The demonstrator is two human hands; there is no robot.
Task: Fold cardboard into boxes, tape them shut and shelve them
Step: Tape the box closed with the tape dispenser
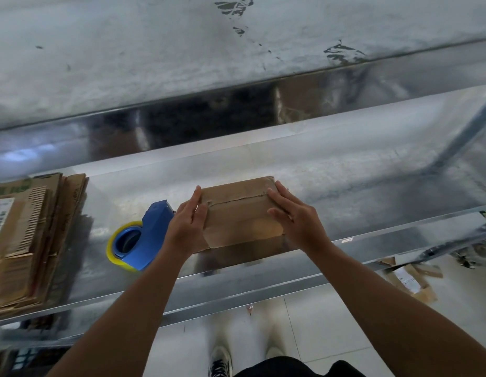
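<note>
A small brown cardboard box [240, 213] sits closed on the shiny metal shelf [372, 186], its top flaps meeting in a seam across the middle. My left hand [186, 227] presses against the box's left side, fingers together and pointing away from me. My right hand [293, 216] lies on the box's right edge with its fingers spread over the top. A blue tape dispenser [144, 238] with a yellow-rimmed roll rests on the shelf just left of my left hand. A stack of flat cardboard [27, 240] lies at the shelf's far left.
A higher metal shelf [236, 50] runs across above, worn and scratched. Cardboard scraps [410, 278] lie on the tiled floor at lower right. My shoes [223, 360] stand on the floor below the shelf's front edge.
</note>
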